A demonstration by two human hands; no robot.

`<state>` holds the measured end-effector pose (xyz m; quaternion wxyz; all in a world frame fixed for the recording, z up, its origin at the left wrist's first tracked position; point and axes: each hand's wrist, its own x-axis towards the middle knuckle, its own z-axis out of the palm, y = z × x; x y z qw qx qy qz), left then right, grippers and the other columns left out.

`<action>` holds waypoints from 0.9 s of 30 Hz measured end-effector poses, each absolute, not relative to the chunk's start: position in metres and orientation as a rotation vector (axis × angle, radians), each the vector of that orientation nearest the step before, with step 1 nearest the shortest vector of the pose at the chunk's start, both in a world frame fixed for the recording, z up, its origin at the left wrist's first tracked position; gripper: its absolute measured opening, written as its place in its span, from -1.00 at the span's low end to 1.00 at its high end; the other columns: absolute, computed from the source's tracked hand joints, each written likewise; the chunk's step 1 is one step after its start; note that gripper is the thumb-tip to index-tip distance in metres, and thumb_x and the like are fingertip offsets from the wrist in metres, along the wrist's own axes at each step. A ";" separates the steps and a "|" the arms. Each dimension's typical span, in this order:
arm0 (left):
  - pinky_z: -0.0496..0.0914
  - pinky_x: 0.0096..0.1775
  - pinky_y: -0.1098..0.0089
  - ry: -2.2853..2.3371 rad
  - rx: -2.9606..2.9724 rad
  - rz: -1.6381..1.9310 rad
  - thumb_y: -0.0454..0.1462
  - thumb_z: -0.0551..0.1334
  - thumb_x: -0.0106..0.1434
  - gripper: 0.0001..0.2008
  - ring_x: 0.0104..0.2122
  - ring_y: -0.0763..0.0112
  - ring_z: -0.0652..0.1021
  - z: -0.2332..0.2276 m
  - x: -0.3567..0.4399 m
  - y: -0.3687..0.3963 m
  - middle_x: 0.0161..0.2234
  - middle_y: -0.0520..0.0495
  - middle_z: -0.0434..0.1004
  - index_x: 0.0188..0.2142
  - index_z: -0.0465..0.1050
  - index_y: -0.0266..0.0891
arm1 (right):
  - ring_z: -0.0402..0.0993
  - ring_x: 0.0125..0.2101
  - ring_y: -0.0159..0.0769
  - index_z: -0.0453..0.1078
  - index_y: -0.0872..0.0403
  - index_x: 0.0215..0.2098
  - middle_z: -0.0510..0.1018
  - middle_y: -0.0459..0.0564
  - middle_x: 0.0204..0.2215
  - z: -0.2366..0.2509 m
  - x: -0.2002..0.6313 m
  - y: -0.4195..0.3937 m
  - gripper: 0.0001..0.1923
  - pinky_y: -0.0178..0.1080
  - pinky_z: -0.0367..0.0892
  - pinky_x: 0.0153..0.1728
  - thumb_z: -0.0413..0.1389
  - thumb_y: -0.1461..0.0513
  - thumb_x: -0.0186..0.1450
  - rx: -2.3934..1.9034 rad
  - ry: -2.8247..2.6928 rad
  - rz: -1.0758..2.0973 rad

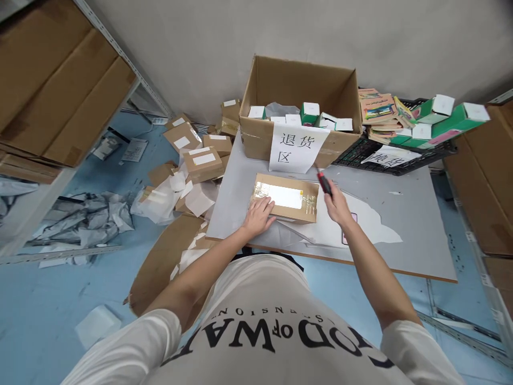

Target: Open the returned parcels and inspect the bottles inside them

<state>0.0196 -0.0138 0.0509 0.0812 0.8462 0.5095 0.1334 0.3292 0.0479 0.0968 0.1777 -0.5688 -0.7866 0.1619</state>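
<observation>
One grey table [420, 214] spreads beneath the left hand [258, 216] and right hand [337, 204], against a plain wall [180, 48]; blue floor [136, 299] shows below, and small cardboard boxes [203, 163] are heaped left of the left hand. The taped carton [288, 210] lies between the hands, the left resting on its near edge with fingers spread, the right curled round a red-and-black-handled tool [324, 183]. Beyond them, a paper sheet [294, 155] on a large open box [256, 140] reads 退货区; the white shirt [256, 294] shows "OF".

2 paper signs [294, 163] — “退货区” on the large carton [256, 140], “换货” on the black crate [355, 155] — plus “GOD OF WA…” across a white shirt [260, 278].
</observation>
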 end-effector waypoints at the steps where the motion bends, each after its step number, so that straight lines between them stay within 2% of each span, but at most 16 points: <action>1: 0.11 0.19 0.11 1.527 2.534 0.391 -0.08 0.06 0.31 -0.45 0.26 0.07 0.16 0.051 0.020 -0.014 0.24 -0.29 0.17 0.21 0.18 -0.32 | 0.22 0.14 -0.04 -0.22 0.10 0.37 0.23 0.20 0.21 0.109 0.315 0.053 -0.35 0.04 0.17 0.11 -0.21 0.14 0.36 -1.527 -2.292 0.521; 5: 0.03 0.22 0.08 1.542 2.568 0.347 -0.07 0.08 0.29 -0.39 0.30 0.05 0.05 0.049 0.022 -0.016 0.30 -0.31 0.04 0.24 0.13 -0.33 | 0.27 0.13 -0.09 -0.11 -0.04 0.35 0.28 0.04 0.21 0.134 0.256 0.070 -0.43 -0.03 0.26 0.04 -0.19 0.14 0.39 -1.237 -2.638 0.765; 8: 0.00 0.23 0.08 1.553 2.582 0.301 -0.06 0.09 0.28 -0.36 0.31 0.04 0.00 0.049 0.022 -0.017 0.32 -0.30 -0.02 0.26 0.10 -0.33 | 0.38 0.04 -0.12 -0.06 -0.15 0.33 0.36 -0.03 0.16 0.133 0.226 0.081 -0.47 -0.13 0.33 -0.08 -0.20 0.14 0.41 -1.216 -2.850 0.766; 14: -0.03 0.24 0.08 1.565 2.561 0.247 -0.05 0.09 0.27 -0.35 0.31 0.05 0.00 0.050 0.023 -0.017 0.32 -0.29 -0.02 0.26 0.08 -0.33 | 0.49 -0.16 -0.17 -0.03 -0.14 0.33 0.51 0.04 -0.02 0.129 0.205 0.099 -0.48 -0.28 0.27 -0.30 -0.16 0.16 0.41 -1.138 -3.126 0.536; 22: -0.02 0.23 0.06 1.560 2.523 0.233 -0.08 0.11 0.26 -0.35 0.32 0.05 -0.03 0.053 0.023 -0.017 0.32 -0.27 -0.04 0.27 0.06 -0.30 | 0.46 -0.23 -0.27 -0.02 -0.18 0.32 0.48 0.04 -0.06 0.153 0.197 0.102 -0.44 -0.32 0.19 -0.33 -0.16 0.30 0.38 -1.040 -3.237 0.457; 27: -0.03 0.23 0.05 1.568 2.523 0.173 -0.08 0.13 0.23 -0.32 0.32 0.02 -0.05 0.055 0.024 -0.016 0.33 -0.28 -0.06 0.28 0.04 -0.30 | 0.48 -0.27 -0.28 -0.04 -0.22 0.32 0.47 0.03 -0.06 0.155 0.198 0.105 -0.43 -0.32 0.16 -0.39 -0.17 0.29 0.38 -1.054 -3.286 0.459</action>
